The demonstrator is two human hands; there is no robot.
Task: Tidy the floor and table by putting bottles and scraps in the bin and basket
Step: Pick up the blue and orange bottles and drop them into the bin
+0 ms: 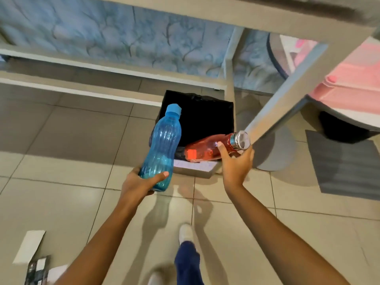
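My left hand (137,183) grips the base of a blue plastic bottle (162,145), which stands nearly upright with its blue cap on top. My right hand (236,163) grips a red bottle (202,151) near its silver cap; the bottle lies sideways over the near edge of the bin. The bin (203,118) is square, lined with a black bag, and stands on the tiled floor just beyond both hands.
A white table edge and slanted leg (285,105) cross the upper right, with a round grey base (275,153) beside the bin. Paper scraps (30,246) lie on the floor at lower left. A grey mat (345,165) lies at right. My feet show at the bottom.
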